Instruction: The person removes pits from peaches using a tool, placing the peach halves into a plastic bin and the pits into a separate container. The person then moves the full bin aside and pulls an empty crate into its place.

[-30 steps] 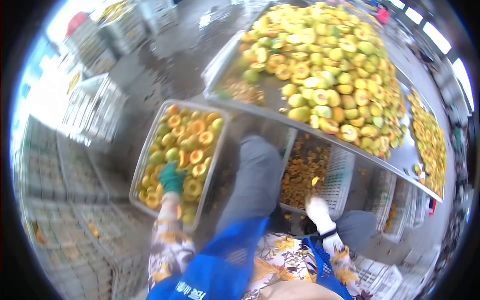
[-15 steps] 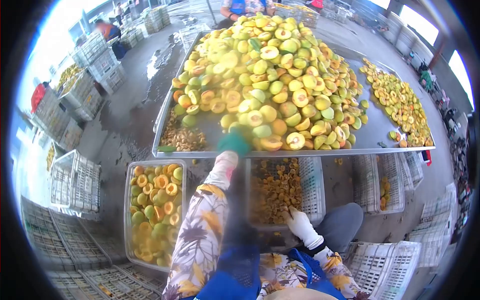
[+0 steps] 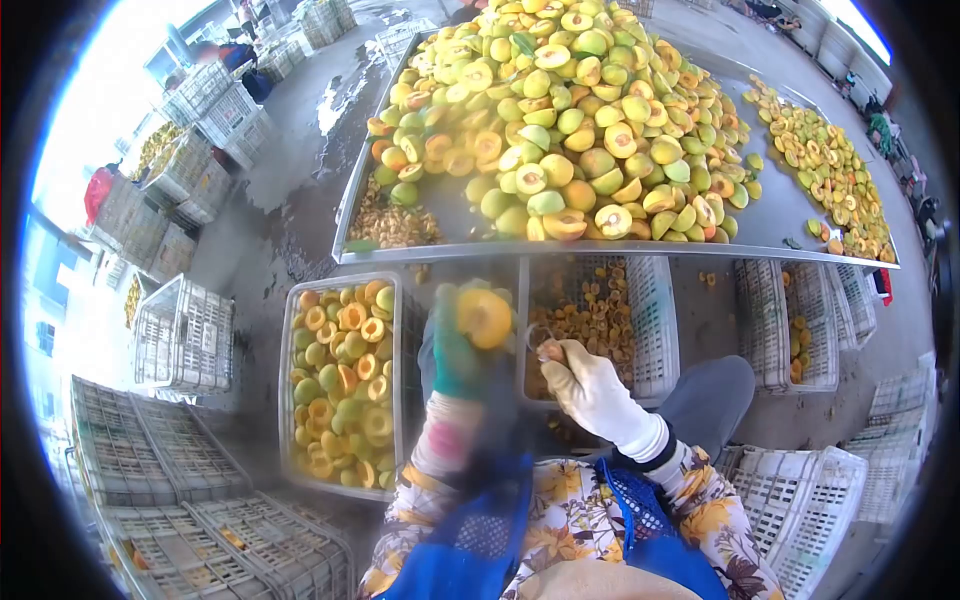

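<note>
My left hand (image 3: 456,345), in a green glove, is closed around a yellow halved fruit (image 3: 485,318) with its cut face showing. Facing it, my right hand (image 3: 590,385), in a white glove, grips a small tool with a metal ring (image 3: 541,338) at its end. Both hands are in front of the metal table (image 3: 620,246), above my lap. A big heap of halved fruit (image 3: 580,130) lies on that table. Behind my right hand, a crate (image 3: 655,320) holds small fruit pieces.
A crate of halved fruit (image 3: 345,370) stands left of my hands. Pits (image 3: 395,222) lie at the table's left corner, more fruit (image 3: 820,160) at its right. Stacked crates (image 3: 165,450) stand at lower left, another crate (image 3: 800,500) at lower right. People are in the background.
My left hand has come back from the table edge toward me with a fruit in it. My right hand has risen from over the crate, and the ring tool now shows. The view has shifted.
</note>
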Action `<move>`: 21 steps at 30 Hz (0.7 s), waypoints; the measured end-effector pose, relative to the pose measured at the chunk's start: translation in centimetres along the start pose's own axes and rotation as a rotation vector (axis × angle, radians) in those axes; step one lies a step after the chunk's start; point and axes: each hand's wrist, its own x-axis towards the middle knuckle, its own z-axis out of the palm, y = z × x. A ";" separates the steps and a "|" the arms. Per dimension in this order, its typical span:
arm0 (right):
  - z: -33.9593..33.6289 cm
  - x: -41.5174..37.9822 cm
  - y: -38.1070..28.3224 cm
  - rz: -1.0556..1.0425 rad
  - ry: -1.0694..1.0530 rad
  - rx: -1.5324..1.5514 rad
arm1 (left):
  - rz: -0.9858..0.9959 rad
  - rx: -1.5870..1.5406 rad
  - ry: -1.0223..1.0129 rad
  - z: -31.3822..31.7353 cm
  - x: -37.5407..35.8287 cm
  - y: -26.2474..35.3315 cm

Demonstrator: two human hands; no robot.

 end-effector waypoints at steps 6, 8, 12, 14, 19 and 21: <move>3.4 1.0 -1.5 -0.140 0.062 -0.309 | 0.308 0.320 -0.088 -1.3 -1.3 -1.3; 4.2 1.1 -0.7 -0.094 0.038 -0.209 | 0.384 0.365 -0.097 -1.5 -1.7 -1.4; 4.7 1.0 -0.6 0.110 -0.044 0.010 | 0.810 0.812 -0.028 -2.3 -1.5 -2.1; 5.2 1.0 -0.7 0.068 0.000 -0.005 | 1.083 1.115 0.020 -2.7 -1.2 -2.3; 5.2 1.7 -0.7 0.231 -0.151 0.080 | 0.986 0.940 0.053 -2.3 -1.3 -2.2; 3.3 2.3 -4.5 0.641 -0.364 0.239 | 0.690 0.719 -0.024 -2.0 -1.8 -1.2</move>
